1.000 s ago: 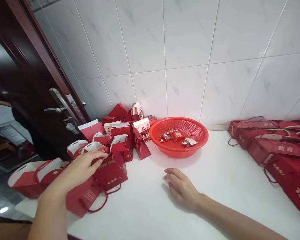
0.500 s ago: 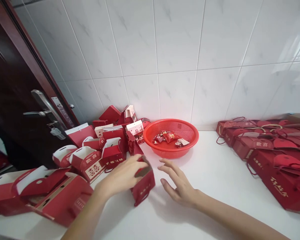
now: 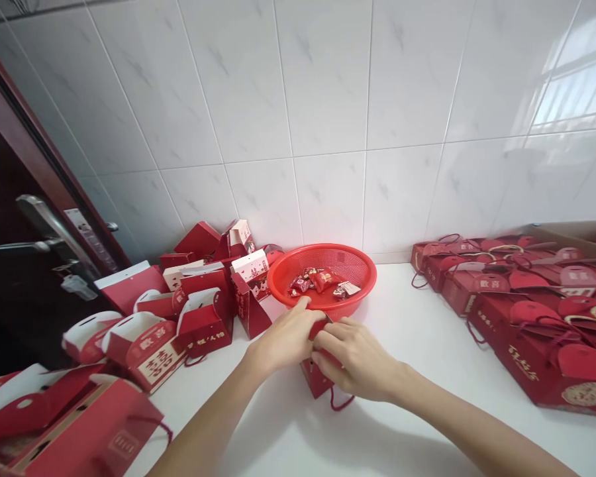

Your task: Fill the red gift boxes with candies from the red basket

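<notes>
Both of my hands are closed on a small red gift box in front of the basket. My left hand grips its upper left side, and my right hand has its fingers curled over the top and right side. Much of the box is hidden under the hands; a dark red cord loop hangs below it. Just behind stands a red plastic basket with several wrapped candies inside.
Several open red gift boxes crowd the left side of the white table. Closed red boxes with cords stand in rows at the right, near a cardboard box. A tiled wall borders the back; a dark door is at the left.
My left hand has brought the red box rightward, to in front of the basket. My right hand, open before, has closed on it. The view has shifted a little to the right.
</notes>
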Tool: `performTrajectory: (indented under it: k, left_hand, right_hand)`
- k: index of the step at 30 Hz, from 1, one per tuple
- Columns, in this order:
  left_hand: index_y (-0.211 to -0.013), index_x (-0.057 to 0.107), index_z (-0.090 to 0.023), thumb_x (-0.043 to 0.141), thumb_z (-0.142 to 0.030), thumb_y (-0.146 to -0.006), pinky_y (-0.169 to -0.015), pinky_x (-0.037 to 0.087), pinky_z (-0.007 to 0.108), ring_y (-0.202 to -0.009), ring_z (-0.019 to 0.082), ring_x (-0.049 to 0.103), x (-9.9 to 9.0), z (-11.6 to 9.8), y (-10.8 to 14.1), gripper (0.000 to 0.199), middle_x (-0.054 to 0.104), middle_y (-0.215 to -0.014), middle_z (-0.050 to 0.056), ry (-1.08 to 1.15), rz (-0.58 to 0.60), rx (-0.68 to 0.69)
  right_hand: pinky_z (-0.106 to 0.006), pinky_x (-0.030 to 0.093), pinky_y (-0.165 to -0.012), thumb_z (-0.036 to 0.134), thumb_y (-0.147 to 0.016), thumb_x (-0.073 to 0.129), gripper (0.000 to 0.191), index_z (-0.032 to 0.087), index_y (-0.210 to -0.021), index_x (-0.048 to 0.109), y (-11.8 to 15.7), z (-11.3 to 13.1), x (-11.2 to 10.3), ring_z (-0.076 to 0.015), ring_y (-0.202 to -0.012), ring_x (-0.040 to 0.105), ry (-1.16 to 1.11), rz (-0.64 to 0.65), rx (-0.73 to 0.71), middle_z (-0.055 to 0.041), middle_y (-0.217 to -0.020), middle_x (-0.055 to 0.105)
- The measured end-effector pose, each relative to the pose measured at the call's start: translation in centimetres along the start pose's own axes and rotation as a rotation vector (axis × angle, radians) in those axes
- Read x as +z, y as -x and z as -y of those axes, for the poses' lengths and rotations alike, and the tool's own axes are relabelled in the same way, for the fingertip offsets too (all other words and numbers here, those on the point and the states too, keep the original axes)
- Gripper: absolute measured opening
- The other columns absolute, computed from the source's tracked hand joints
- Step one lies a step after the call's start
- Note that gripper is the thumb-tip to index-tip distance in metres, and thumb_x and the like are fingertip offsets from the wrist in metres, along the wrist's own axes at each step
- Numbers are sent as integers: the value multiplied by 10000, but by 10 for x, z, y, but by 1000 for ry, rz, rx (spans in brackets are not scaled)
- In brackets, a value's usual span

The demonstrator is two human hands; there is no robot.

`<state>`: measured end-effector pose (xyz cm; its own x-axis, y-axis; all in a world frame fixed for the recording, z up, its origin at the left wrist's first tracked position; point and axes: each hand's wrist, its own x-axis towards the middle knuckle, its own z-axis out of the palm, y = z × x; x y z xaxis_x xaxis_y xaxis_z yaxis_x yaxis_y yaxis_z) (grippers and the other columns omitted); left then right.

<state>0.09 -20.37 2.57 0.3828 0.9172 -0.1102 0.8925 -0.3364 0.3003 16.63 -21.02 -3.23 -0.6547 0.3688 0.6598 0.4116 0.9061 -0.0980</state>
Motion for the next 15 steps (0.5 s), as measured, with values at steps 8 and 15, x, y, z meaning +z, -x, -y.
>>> performTrajectory:
  k: [8, 15]
  left_hand:
    - [-926, 593, -223, 487, -255, -868, -731, 480, 322, -888, 226, 606, -4, 19, 4, 125, 564, -1035, 65, -9, -70, -73]
    - [-1093, 568, -266, 403, -148, -878, -873, 476, 315, -1048, 223, 610, -9, 42, 7, 296, 640, -1064, 41, 43, -119, 48]
  right_hand:
    - [-295, 315, -618, 282, -985, 497, 365, 167, -651, 590, 1, 0, -23, -117, -583, 402, 48, 373, 101, -14, -698, 563]
    - [-318, 465, -681, 318, -847, 706, 258, 175, -1032, 598, 3, -2, -28, -191, -805, 616, 56, 445, 262, -130, -1183, 607]
